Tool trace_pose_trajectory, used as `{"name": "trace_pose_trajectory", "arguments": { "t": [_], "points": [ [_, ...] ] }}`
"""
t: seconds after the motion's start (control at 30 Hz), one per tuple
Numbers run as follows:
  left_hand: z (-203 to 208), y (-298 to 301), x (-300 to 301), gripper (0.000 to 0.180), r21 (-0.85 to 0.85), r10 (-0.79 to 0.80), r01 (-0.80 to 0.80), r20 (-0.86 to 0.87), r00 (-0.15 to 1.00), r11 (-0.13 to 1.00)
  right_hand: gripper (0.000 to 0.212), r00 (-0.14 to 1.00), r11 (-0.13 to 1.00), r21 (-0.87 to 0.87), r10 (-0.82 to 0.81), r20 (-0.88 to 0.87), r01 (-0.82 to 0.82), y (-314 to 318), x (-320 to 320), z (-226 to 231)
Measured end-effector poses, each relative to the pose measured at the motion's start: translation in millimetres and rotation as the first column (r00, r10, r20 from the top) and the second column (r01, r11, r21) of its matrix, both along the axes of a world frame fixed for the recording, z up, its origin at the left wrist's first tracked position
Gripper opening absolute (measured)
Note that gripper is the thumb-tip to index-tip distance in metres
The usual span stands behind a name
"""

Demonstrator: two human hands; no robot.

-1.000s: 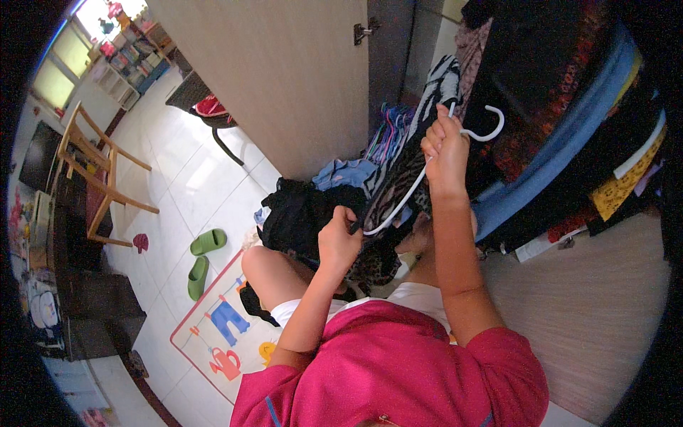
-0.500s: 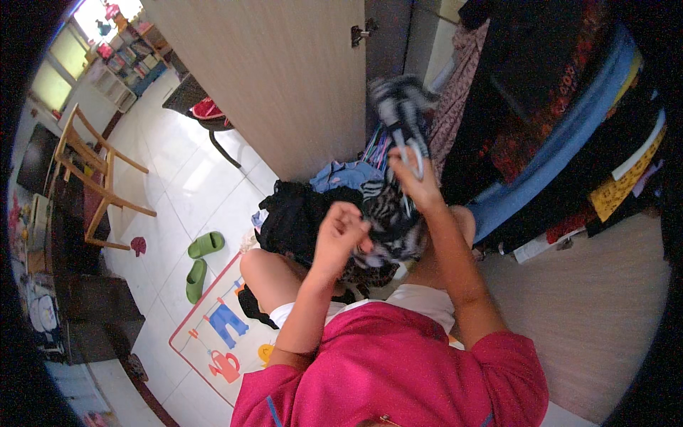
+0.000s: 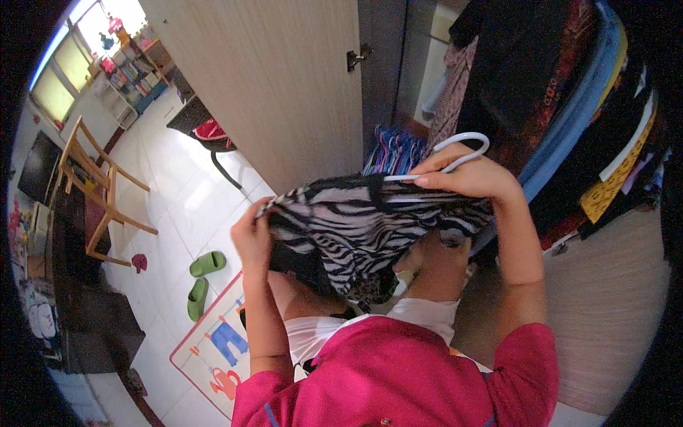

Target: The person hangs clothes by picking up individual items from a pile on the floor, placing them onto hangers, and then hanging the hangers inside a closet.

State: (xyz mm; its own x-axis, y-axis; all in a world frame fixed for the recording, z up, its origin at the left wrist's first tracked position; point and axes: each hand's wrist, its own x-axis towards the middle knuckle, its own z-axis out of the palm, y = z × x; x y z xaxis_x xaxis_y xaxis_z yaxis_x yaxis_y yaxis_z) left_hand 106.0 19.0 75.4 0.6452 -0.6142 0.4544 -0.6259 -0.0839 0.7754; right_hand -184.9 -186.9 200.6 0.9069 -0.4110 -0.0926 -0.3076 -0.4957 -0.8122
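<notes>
A black and white zebra-striped garment (image 3: 348, 228) is stretched sideways over my lap. My left hand (image 3: 252, 231) is closed on its left end. At the other side my right hand (image 3: 466, 172) grips a white clothes hanger (image 3: 475, 137), whose hook curls up above the fingers. The hanger's bar runs along the garment's upper edge, partly inside the cloth. Beneath the stripes a black cloth (image 3: 299, 267) shows in part, and the rest of it is hidden.
Hanging clothes (image 3: 562, 128) fill the wardrobe at right. Several coloured hangers (image 3: 395, 149) stand by the wooden door (image 3: 263, 78). Green slippers (image 3: 207, 264) lie on the tiles beside a printed mat (image 3: 203, 349). A wooden chair (image 3: 107, 185) stands at left.
The striped garment has come down and been spread across my lap. My left hand moved left and took its edge; my right hand moved right with the hanger.
</notes>
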Motion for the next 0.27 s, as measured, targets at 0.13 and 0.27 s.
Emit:
{"name": "trace_pose_trajectory", "arguments": {
  "t": [0.13,0.27],
  "points": [
    [10,16,27,0.028,0.051,0.133,-0.128,-0.116,0.984,0.990,0.026,0.998,0.990,-0.133,-0.045,-0.047,0.038,-13,-18,17],
    [12,8,23,0.027,-0.041,-0.033,0.033,0.005,0.999,0.999,0.027,0.979,0.977,-0.132,-0.152,0.136,0.170,-9,-7,24]
  ]
}}
